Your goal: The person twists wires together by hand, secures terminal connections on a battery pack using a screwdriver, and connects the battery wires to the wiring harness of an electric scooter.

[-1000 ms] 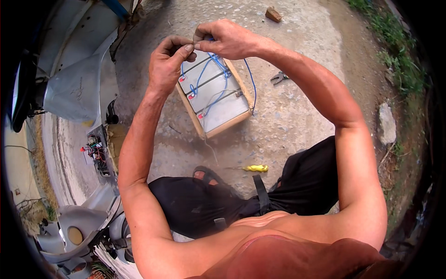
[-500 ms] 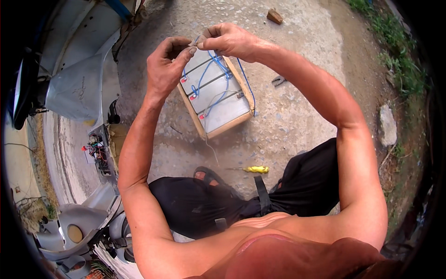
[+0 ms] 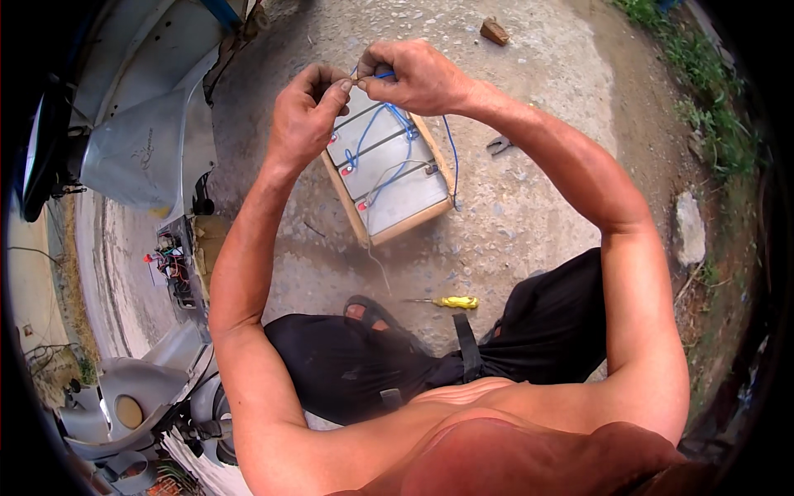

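Wire up at the far side, and we've got it pinched: our left hand nips its end between thumb and forefinger, our right hand grips the blue length just beside. Under them sits our wooden box, packed with grey blocks side by side, red tabs showing at left, blue loops across the tops. Nearer us lies a yellow screwdriver; right of the box, pliers.

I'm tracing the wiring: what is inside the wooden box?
Inside the wooden box, grey blocks sit side by side, with red spots at their left ends and blue wire looped on top. The left hand and right hand partly hide the far end; block undersides are covered.
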A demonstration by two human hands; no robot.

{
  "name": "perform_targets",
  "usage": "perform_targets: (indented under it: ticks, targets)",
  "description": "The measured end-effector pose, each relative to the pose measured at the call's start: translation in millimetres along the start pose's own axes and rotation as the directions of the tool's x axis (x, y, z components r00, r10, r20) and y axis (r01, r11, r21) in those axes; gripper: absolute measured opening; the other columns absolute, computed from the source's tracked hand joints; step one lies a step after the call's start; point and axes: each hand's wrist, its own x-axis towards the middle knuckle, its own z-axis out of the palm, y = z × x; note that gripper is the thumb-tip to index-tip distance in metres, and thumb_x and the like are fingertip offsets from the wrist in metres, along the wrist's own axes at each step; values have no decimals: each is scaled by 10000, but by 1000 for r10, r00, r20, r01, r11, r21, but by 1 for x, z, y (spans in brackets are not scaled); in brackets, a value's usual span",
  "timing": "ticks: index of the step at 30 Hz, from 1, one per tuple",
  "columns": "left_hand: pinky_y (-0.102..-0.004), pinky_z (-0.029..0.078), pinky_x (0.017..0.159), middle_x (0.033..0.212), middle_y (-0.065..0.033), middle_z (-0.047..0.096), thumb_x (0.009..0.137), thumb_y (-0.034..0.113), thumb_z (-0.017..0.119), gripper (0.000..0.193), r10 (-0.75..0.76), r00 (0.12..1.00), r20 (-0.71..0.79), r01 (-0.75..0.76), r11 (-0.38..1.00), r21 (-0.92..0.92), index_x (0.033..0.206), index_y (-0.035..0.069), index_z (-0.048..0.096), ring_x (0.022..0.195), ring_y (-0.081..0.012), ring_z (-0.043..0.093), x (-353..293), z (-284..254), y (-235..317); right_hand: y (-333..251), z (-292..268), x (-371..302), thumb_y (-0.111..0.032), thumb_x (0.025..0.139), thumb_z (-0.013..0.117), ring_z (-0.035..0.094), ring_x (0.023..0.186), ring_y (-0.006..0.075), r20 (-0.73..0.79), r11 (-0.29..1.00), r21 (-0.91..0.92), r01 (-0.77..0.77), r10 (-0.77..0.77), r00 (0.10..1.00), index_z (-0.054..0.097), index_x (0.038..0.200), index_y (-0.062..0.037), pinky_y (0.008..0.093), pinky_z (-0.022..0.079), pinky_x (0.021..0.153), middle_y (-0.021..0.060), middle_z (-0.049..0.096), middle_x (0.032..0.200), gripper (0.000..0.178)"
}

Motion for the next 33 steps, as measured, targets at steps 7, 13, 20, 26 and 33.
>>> perform_targets:
  ticks: [7, 13, 20, 26, 33]
  targets:
    - [-359, 522, 660, 894, -141, 668, 917, 43, 706, 100, 421, 907, 18, -397, 837, 377, 984, 4, 643, 745, -244, 667, -5, 2, 9, 1, -6, 1, -275, 901, 699, 665, 731, 213, 188, 969, 127, -213, 187, 964, 705, 966, -3, 351, 536, 680, 130, 690, 795, 280]
    - [-362, 531, 687, 947, -139, 668, 906, -10, 713, 130, 566, 817, 111, -551, 709, 440, 1014, 23, 649, 788, -283, 668, -5, -3, 6, -2, -4, 0, -278, 973, 659, 388, 596, 34, 452, 645, 533, -547, 329, 829, 660, 905, -61, 243, 311, 519, -68, 454, 694, 227]
    - [-334, 538, 696, 936, -109, 670, 920, -3, 714, 152, 487, 871, 73, -483, 816, 319, 1063, 36, 678, 800, -228, 674, -7, -4, 5, 7, 2, 1, -240, 946, 711, 432, 594, 49, 499, 462, 658, -594, 323, 804, 685, 918, -26, 214, 345, 511, -41, 521, 730, 217]
    - [-309, 543, 757, 926, -95, 703, 947, 37, 702, 103, 337, 940, 59, -337, 880, 336, 1043, 6, 681, 828, -174, 681, -9, -8, 0, 2, 6, 1, -241, 965, 707, 577, 672, 106, 192, 926, 292, -239, 188, 963, 700, 1041, -10, 300, 486, 606, 22, 639, 772, 243]
    - [-298, 545, 712, 879, -81, 734, 944, 80, 711, 111, 147, 988, 43, -152, 979, 136, 1025, 5, 705, 811, -120, 678, -8, -7, -4, 8, 2, 1, -173, 931, 699, 684, 755, 266, 23, 956, -128, 264, -264, 964, 680, 1041, -10, 381, 555, 705, 140, 688, 818, 197]
